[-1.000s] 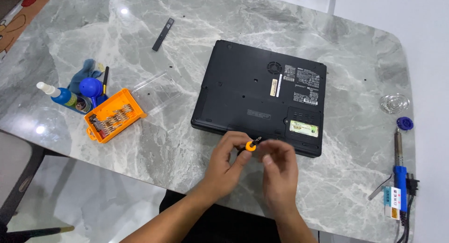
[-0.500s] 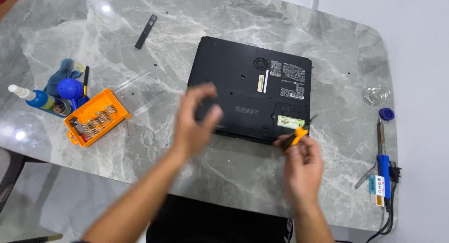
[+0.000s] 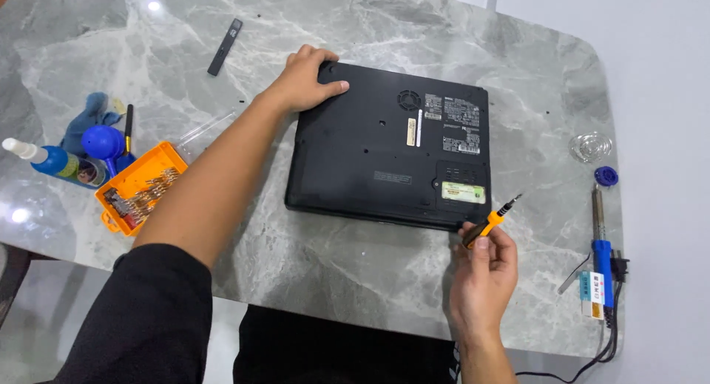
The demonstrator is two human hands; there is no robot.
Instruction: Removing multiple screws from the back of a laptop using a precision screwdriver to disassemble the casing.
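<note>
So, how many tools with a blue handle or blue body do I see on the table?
3. A soldering iron lies at the right edge, a spray bottle lies at the far left, and a rubber blower stands beside that bottle. Others may be hidden behind the left arm.

One head-worn view looks steeply down from above the near edge of the surface [image 3: 518,81], facing away from the person's body. It sits near enough that the surface nearly fills the frame, the left hand [image 3: 307,77] reaching far, the right hand [image 3: 484,269] close below.
</note>
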